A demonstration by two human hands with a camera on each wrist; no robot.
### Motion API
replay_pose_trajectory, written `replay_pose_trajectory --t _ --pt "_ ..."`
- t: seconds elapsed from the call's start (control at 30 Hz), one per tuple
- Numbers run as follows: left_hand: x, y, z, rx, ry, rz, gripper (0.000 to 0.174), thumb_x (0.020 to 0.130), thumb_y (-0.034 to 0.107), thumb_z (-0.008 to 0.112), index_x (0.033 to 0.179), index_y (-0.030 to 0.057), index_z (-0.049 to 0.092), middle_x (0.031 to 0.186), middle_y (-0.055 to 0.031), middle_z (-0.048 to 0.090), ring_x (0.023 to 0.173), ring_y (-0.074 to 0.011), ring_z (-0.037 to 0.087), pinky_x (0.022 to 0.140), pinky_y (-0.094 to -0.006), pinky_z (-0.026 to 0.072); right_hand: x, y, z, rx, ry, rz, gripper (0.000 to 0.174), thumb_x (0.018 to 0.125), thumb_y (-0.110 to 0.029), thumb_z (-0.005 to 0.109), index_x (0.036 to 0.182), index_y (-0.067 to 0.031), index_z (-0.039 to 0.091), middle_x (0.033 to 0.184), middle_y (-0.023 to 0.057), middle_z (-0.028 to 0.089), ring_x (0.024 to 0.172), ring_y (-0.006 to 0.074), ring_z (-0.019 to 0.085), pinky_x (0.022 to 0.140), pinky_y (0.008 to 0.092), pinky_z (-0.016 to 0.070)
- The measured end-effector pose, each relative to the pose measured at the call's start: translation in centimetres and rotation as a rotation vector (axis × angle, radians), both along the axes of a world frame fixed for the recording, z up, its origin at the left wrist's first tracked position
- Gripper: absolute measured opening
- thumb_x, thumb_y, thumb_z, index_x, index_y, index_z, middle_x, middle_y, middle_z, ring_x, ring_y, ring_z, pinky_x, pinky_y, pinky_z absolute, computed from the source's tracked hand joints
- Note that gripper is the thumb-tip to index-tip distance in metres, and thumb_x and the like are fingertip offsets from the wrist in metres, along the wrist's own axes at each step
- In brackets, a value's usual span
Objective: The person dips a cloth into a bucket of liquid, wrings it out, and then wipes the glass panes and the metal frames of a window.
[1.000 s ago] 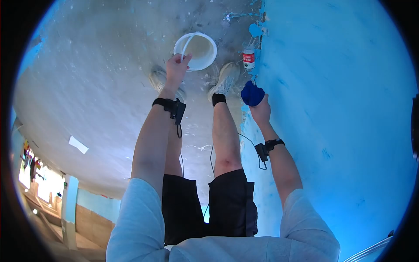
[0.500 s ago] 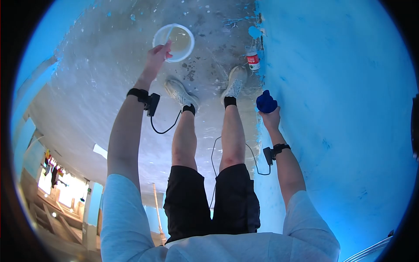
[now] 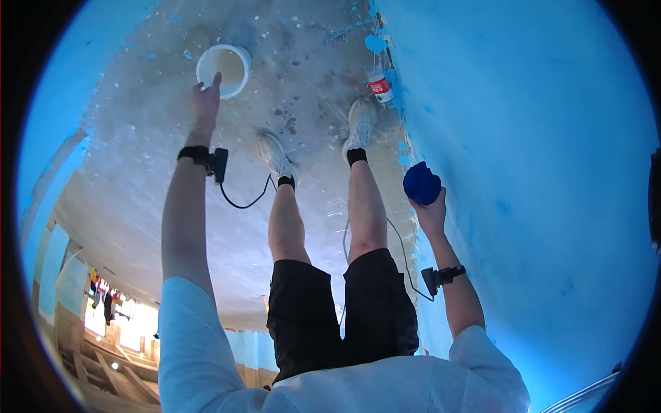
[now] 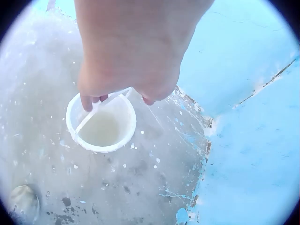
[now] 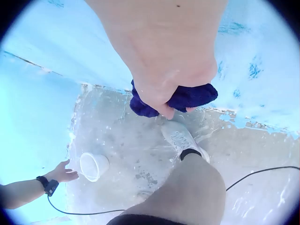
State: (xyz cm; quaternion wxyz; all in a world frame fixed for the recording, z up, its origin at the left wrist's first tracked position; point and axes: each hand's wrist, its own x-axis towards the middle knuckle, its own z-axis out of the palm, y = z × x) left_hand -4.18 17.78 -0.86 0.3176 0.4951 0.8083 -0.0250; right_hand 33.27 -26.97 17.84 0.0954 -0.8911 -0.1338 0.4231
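In the head view, my left hand [image 3: 206, 104] is at the near edge of a white bucket [image 3: 247, 67] on the floor. The left wrist view shows the bucket's handle [image 4: 89, 118] running beneath that hand, and cloudy liquid inside. From the right wrist view, the left hand [image 5: 64, 172] has its fingers extended beside the bucket [image 5: 101, 165]. My right hand [image 3: 432, 215] grips a bunched dark blue cloth [image 3: 421, 184] close to the blue wall. In the right wrist view, the cloth [image 5: 194, 97] bulges out between its fingers.
A container with a red and white label [image 3: 380, 88] stands at the foot of the blue wall [image 3: 523, 172], beyond my right shoe [image 3: 360, 124]. My left shoe [image 3: 274, 153] is on the paint-spotted floor. Cables hang from both wrist cameras.
The bucket and my left hand have shifted left in the head view. Fingers that held the handle are now extended. My right hand, still gripping the cloth, appears lower in view.
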Motion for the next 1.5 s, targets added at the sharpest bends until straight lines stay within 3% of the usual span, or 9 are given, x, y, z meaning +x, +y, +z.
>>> replay_pose_trajectory --t 0.13,0.23,0.33,0.43,0.77,0.97,1.17,1.3,1.5 --pt "1.3 -4.2 3.6 0.109 0.044 -0.354 0.072 0.086 0.051 0.071 0.127 -0.0071 0.057 0.117 -0.0258 0.066 0.109 -0.0356 0.065 0.092 -0.0413 0.0502 -1.3 0.2 2.8 0.050 -0.034 -0.016 0.069 0.073 -0.023 0.086 0.123 -0.0038 0.043 0.107 0.0249 0.069 0.104 0.0420 0.066 0.084 0.0468 0.0528" --pt "4.6 -9.9 9.2 -0.107 -0.381 -0.445 0.051 0.089 0.045 0.069 0.120 0.0053 0.063 0.100 -0.0169 0.071 0.092 -0.0314 0.070 0.083 -0.0393 0.0531 -2.8 3.3 6.2 0.017 -0.021 -0.028 0.068 0.072 -0.025 0.088 0.119 -0.0037 0.045 0.108 0.0234 0.069 0.105 0.0392 0.067 0.085 0.0442 0.0524" --pt "9.8 -13.7 19.9 -0.407 -0.816 -0.728 0.052 0.089 0.037 0.073 0.127 0.0048 0.058 0.111 -0.0105 0.067 0.106 -0.0210 0.064 0.082 -0.0353 0.0530 -4.1 6.6 10.8 0.128 -0.003 0.089 0.065 0.074 -0.027 0.084 0.121 -0.0050 0.044 0.098 0.0253 0.069 0.096 0.0445 0.067 0.079 0.0467 0.0547" --pt "13.3 -16.5 30.2 -0.768 -1.031 -0.526 0.065 0.085 0.029 0.079 0.139 0.0068 0.049 0.126 -0.0139 0.059 0.119 -0.0217 0.058 0.099 -0.0349 0.0477 -6.6 9.7 16.0 0.347 0.023 0.176 0.065 0.076 -0.029 0.082 0.123 -0.0049 0.043 0.095 0.0254 0.069 0.090 0.0435 0.068 0.075 0.0469 0.0558" --pt "8.8 -19.3 49.6 -0.475 -1.388 -0.607 0.088 0.075 0.029 0.089 0.145 0.0030 0.041 0.135 -0.0127 0.056 0.125 -0.0211 0.054 0.109 -0.0363 0.0419 -13.1 11.5 39.3 0.344 0.166 0.289 0.083 0.069 -0.035 0.091 0.128 -0.0007 0.044 0.109 0.0234 0.068 0.103 0.0386 0.068 0.085 0.0443 0.0557" --pt "3.9 -21.9 60.0 -0.356 -1.442 -0.774 0.073 0.080 0.022 0.085 0.140 0.0036 0.048 0.126 -0.0089 0.061 0.116 -0.0157 0.058 0.100 -0.0330 0.0473 -18.1 5.6 49.1 0.512 0.063 0.202 0.054 0.082 -0.042 0.077 0.111 -0.0004 0.057 0.087 0.0234 0.069 0.085 0.0406 0.069 0.074 0.0444 0.0524" --pt "4.4 -24.7 65.4 -0.281 -1.324 -1.224 0.060 0.086 0.029 0.080 0.132 0.0004 0.054 0.116 -0.0065 0.064 0.105 -0.0127 0.059 0.093 -0.0293 0.0483 -21.0 -1.9 55.0 0.569 0.008 -0.025 0.046 0.092 -0.045 0.061 0.100 -0.0002 0.067 0.073 0.0152 0.067 0.066 0.0286 0.064 0.065 0.0379 0.0491" --pt "6.9 -27.7 70.2 -0.529 -1.388 -1.156 0.046 0.089 0.028 0.077 0.120 -0.0009 0.060 0.109 -0.0046 0.064 0.099 -0.0101 0.058 0.089 -0.0258 0.0474 -22.4 -7.4 56.9 0.744 -0.026 -0.295 0.043 0.097 -0.042 0.056 0.094 -0.0007 0.069 0.070 0.0105 0.064 0.063 0.0185 0.058 0.063 0.0334 0.0467" --pt "12.3 -34.1 75.9 0.066 -1.426 -1.705 0.031 0.082 0.009 0.079 0.106 0.0045 0.061 0.098 -0.0060 0.060 0.093 -0.0187 0.061 0.085 -0.0294 0.0480 -22.2 -15.1 60.2 0.822 -0.249 -0.366 0.037 0.099 -0.036 0.055 0.093 -0.0012 0.069 0.067 0.0132 0.061 0.060 0.0194 0.055 0.059 0.0342 0.0450"
